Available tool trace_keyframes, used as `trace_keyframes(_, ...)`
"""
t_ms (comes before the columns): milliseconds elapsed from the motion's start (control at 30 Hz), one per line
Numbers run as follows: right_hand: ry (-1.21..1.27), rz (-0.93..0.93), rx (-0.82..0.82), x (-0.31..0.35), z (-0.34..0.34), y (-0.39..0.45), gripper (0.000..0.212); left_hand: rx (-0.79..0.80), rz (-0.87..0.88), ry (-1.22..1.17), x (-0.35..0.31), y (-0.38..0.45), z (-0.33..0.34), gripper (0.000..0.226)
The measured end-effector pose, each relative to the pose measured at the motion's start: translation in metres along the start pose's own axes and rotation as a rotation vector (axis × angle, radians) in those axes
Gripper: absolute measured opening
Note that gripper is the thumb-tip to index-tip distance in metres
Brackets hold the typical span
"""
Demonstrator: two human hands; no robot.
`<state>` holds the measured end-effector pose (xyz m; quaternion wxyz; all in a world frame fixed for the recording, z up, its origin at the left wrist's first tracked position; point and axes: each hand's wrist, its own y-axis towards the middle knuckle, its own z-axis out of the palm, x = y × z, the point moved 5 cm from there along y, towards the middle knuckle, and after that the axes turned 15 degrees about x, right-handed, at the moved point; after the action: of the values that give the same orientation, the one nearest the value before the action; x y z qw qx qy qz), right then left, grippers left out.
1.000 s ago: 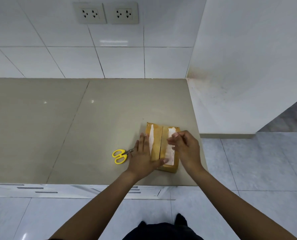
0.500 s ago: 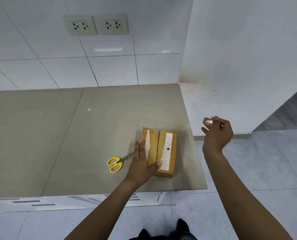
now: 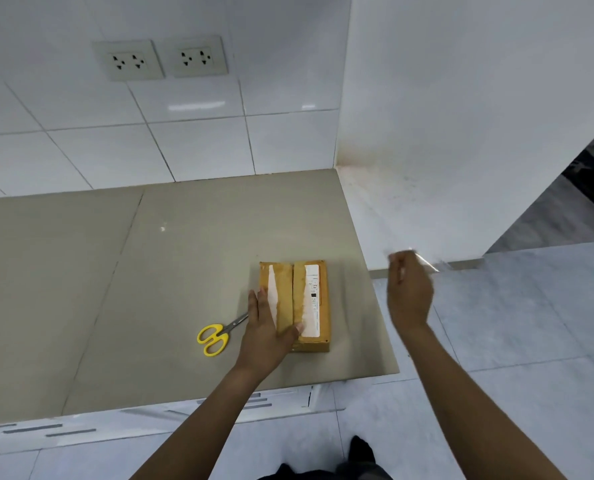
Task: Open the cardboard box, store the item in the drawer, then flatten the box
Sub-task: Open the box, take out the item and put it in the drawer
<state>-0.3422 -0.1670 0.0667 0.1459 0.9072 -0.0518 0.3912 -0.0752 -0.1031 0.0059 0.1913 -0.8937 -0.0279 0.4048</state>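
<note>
A person stands at a beige counter (image 3: 122, 278) with a cardboard box (image 3: 297, 303) lying flat near its right front corner, the flaps closed along a centre seam that runs away from the camera. The left hand (image 3: 266, 332) lies palm down on the near left part of the box, fingers stretched out flat and together, the thumb reaching across the seam; it presses on the lid and grips nothing. A white label (image 3: 312, 299) with small print runs along the right flap, and a paler bare strip marks the left flap beside the fingertips. Yellow-handled scissors (image 3: 219, 336) lie on the counter just left of the box, blades pointing toward it and partly hidden under the left hand. The right hand (image 3: 409, 289) is raised off the counter, to the right of the box and beyond the counter's edge, its fingers curled and pinched on a strip of clear tape (image 3: 427, 263) that trails away to the right; the hand is blurred, so the exact pinch cannot be made out. Two wall sockets (image 3: 160, 60) sit in the white tiled wall (image 3: 202, 147) behind the counter, and a white side panel (image 3: 461, 116) rises at its right end. Drawer fronts (image 3: 63, 433) with slot handles show below the counter's front edge, shut.
</note>
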Motion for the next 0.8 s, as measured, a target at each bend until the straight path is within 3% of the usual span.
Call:
trace_keyframes(167, -0.301, -0.017, 0.342, -0.017, 0.057, -0.05, 0.02, 0.0, -0.009, 0.003, 0.001, -0.001, 0.001, 0.105)
trace_keyframes(333, -0.404, -0.089, 0.354, -0.004, 0.07, -0.073, 0.013, 0.001, -0.032, 0.004, 0.002, -0.001, 0.001, 0.105)
trace_keyframes(500, -0.526, -0.156, 0.337, 0.006, 0.074, -0.087, 0.02, 0.007, -0.035, -0.003, -0.003, -0.004, -0.002, 0.1)
trace_keyframes(567, -0.455, -0.111, 0.306, 0.008, 0.071, -0.088, 0.02, 0.012, -0.049, -0.066, -0.004, -0.007, -0.004, 0.092)
trace_keyframes(700, 0.095, 0.065, 0.363, 0.033, 0.069, -0.085, 0.042, -0.117, -0.022, -0.42, -0.008, -0.025, -0.021, 0.05)
trace_keyframes(733, 0.12, 0.049, 0.413, 0.046, 0.071, -0.085, 0.052, -0.162, 0.009, -0.482, -0.008, -0.032, -0.027, 0.04)
trace_keyframes(800, -0.073, -0.026, 0.537, 0.069, 0.079, -0.085, 0.076, -0.237, 0.016, -0.553, 0.001, -0.042, -0.042, 0.03)
